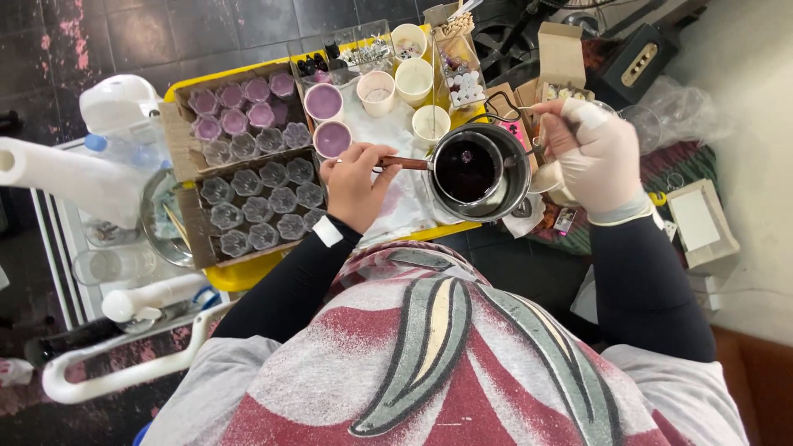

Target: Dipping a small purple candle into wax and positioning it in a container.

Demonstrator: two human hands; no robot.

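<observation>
My left hand [357, 183] grips the brown handle [405, 163] of a small metal pot [467, 168] filled with dark purple liquid. That small pot sits inside a larger metal pot [514, 182] on the yellow table [239, 272]. My right hand [596, 153], in a pale glove, is closed around the far rim and wire handle of the larger pot. Two round cups of purple wax [324, 102] stand just left of the pots.
Cardboard trays hold flower-shaped glass cups, some clear [263, 206], some filled with purple [235, 111]. White cups [414, 78] stand behind the pots. A roll of white paper [70, 173] lies at left. Small boxes [562, 54] and a black case [640, 58] sit at right.
</observation>
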